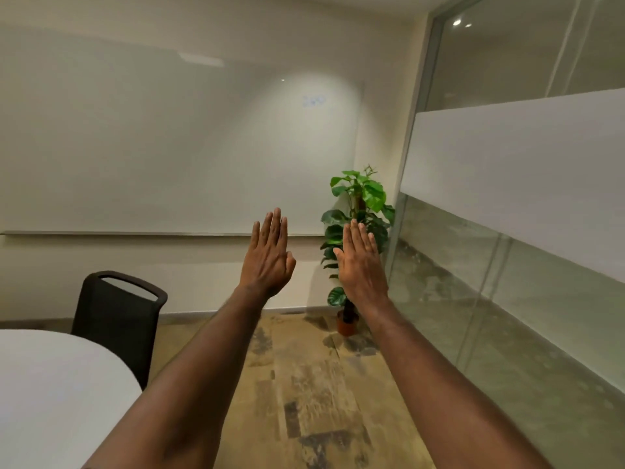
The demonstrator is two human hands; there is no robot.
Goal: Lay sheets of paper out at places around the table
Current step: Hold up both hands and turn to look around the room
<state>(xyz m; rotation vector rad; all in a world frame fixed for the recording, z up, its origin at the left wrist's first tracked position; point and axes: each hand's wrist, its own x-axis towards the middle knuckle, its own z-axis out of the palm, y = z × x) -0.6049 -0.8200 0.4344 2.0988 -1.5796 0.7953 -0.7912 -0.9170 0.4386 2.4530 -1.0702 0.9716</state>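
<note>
Both hands were raised flat, fingers straight, holding nothing: left hand (269,257); right hand (361,262); the white table (50,394) lay at lower left, beside a black chair (116,316).

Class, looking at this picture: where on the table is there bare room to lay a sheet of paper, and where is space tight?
The visible part of the white table is bare, from its curved edge inward. It is tighter where the black chair stands at the far edge. Both hands, left hand and right hand, are open and empty over the floor; no paper is in view.

Both arms outstretched, left hand (269,257), right hand (362,262), flat, empty
</note>
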